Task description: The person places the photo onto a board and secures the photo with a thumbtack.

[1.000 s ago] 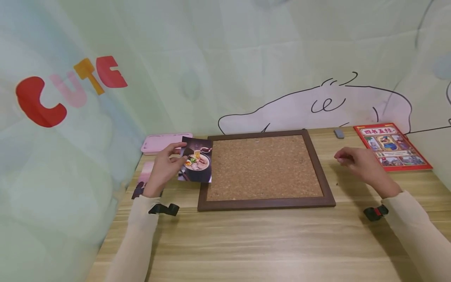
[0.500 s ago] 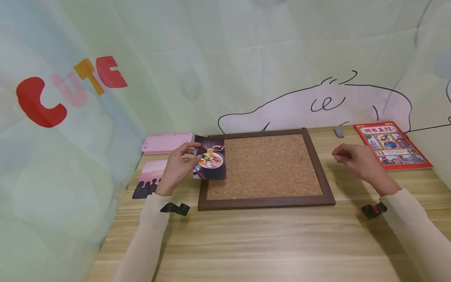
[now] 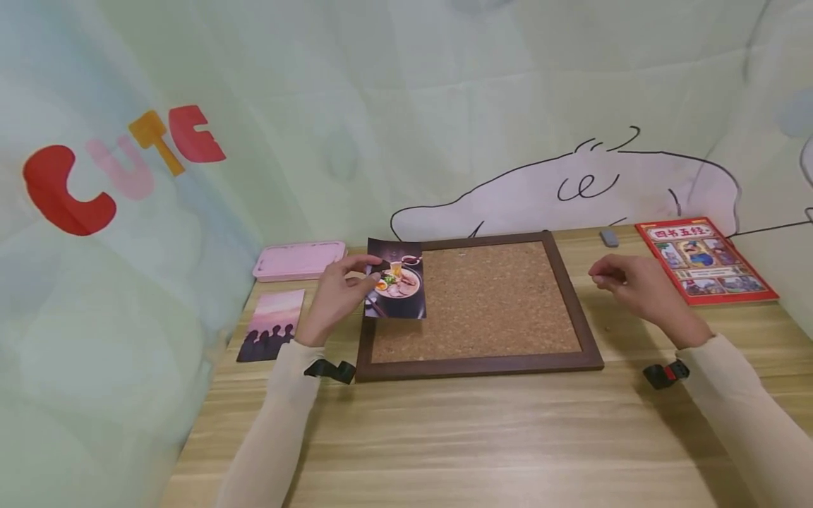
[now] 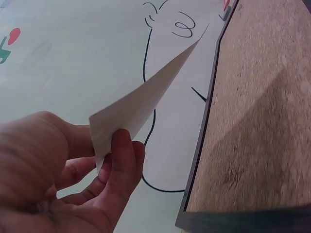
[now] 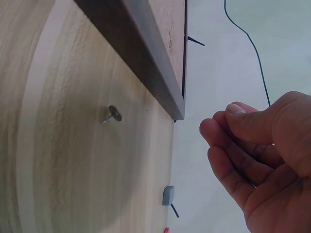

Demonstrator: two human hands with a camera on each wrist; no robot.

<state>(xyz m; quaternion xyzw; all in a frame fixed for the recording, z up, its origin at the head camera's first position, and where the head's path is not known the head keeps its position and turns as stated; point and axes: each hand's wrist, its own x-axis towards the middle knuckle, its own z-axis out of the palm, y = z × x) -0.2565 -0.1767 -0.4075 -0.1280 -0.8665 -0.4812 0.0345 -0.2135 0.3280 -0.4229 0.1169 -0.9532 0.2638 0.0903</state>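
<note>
a photo card [image 3: 406,271] printed with a bowl of noodles is pinched at its left edge by the left hand [image 3: 336,300], so that hand's grip is closed on it, finger and thumb on opposite faces. the card is in the air over the upper left corner of a cork board [image 3: 489,303], covering part of the brown frame [image 3: 476,365] in the head view; from the left wrist its pale back shows, tilted, apart from the cork.

on the other side of the board, the right hand [image 3: 644,289] is held above the bench [image 3: 444,437], fingers curled and thumb against the fingertips; its grip is closed with nothing visible in it. in the right wrist view a small metal pin [image 5: 114,114] lies on the bench beside the frame, its point angled outward.

left of the board, a second card [image 3: 273,324] with dark figures under a pink sky lies flat, and behind it a pale pink case [image 3: 300,260]. beyond the right hand are a small grey block [image 3: 609,238] and a red-bordered book [image 3: 705,261]. a pale green printed backdrop [image 3: 406,127] rises behind, with colourful letters spelling "cute" on the left.
</note>
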